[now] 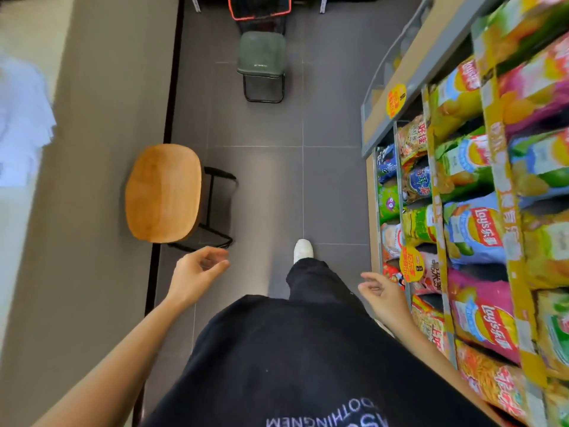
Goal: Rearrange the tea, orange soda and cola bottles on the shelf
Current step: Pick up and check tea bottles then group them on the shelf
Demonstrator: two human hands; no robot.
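No tea, orange soda or cola bottles are seen from here, so the job seems not to be begun. The walk to the drinks looks like the step in hand.

Nothing is held. The left hand (197, 269) is kept out in front with its fingers loosely curled round nothing. The right hand (381, 295) is held the same way, near the shelf (415, 87) on the right but not touching it. That shelf is filled with bags of chips (480, 229), not drinks. Some pale shapes are seen at its far top end, but they are too blurred to be named.

Next, the drinks must be found, and then one bottle can be reached for.

The floor (261, 180) is made of dark grey tiles. A white shoe (303, 249) is set forward on it. A wooden stool (163, 192) is placed on the left, and a green chair (261, 53) is seen far ahead.
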